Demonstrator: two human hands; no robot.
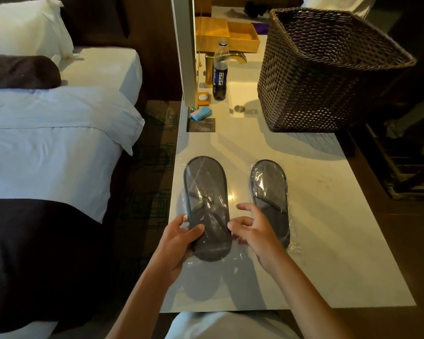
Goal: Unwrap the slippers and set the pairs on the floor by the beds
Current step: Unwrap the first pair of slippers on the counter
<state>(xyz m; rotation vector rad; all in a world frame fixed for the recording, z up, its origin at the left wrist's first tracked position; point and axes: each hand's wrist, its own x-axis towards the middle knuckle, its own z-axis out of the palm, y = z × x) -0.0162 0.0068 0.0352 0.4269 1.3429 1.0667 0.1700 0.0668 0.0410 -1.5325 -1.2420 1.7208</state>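
Gripping the near end of the left wrapped slipper pair (206, 206), the left hand (179, 243) has its thumb on top and fingers beneath, lifting that end off the bench (328, 241). Just right of this pair, the right hand (255, 233) hovers with its grip open, fingers curled and holding nothing. Farther right of the pair, a second wrapped slipper pair (271, 199) lies flat. Beyond the pair stand a wicker basket (323, 69) and a cola bottle (220, 72); the bed (54, 143) lies left.
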